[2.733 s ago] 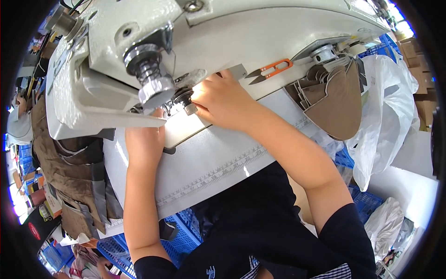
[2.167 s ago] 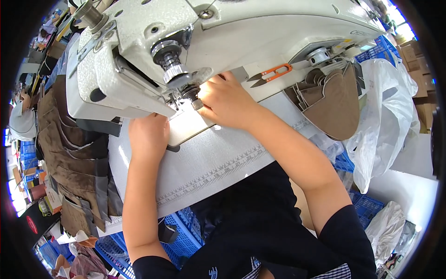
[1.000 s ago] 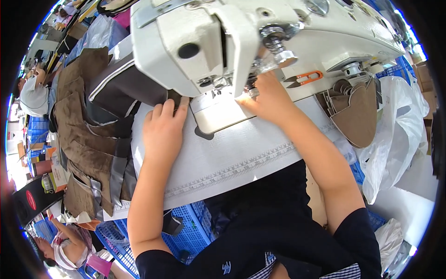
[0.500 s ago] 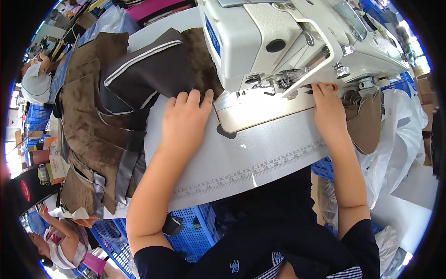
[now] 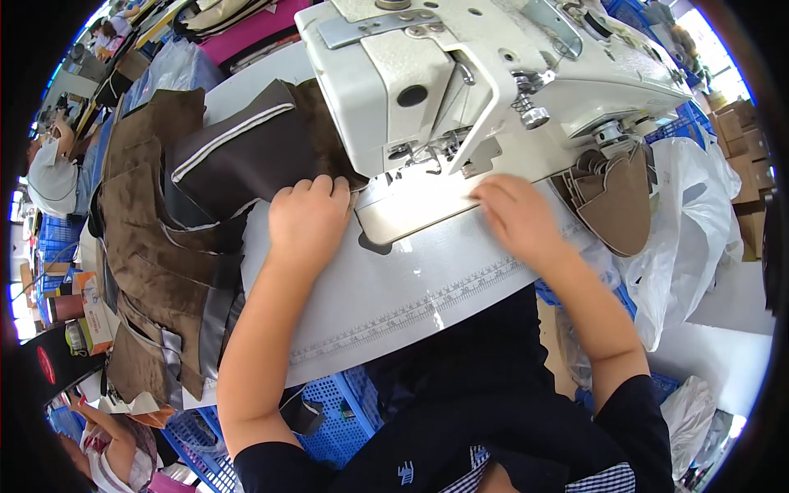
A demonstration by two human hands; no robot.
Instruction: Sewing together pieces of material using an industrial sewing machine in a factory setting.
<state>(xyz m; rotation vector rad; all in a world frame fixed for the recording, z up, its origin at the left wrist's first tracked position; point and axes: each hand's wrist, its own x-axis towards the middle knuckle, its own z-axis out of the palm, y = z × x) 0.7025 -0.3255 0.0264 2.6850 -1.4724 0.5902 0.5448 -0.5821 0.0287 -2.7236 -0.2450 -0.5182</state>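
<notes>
My left hand (image 5: 311,220) is closed at the near edge of a dark brown fabric piece (image 5: 238,156) with a pale piping strip (image 5: 234,141) across it. Its curled fingertips are on the cloth, left of the white sewing machine (image 5: 386,99). My right hand (image 5: 519,220) hovers over the near edge of the machine's lit bed plate (image 5: 419,215), slightly blurred, with fingers drawn together. Whatever it may hold is hidden. Needle and presser foot (image 5: 436,156) sit just beyond the hands, and no fabric shows under them.
Brown suede-like panels (image 5: 148,222) are heaped at the table's left. A printed ruler strip (image 5: 411,322) runs along the near table edge. Stacked brown cut pieces (image 5: 616,201) and a white plastic bag (image 5: 690,214) are at right. A blue crate (image 5: 337,415) stands below; other people are at far left.
My right hand has moved left and nearer, away from where the orange-handled snips lay; the snips no longer show. My left hand stays by the fabric. The whole view has shifted slightly.
</notes>
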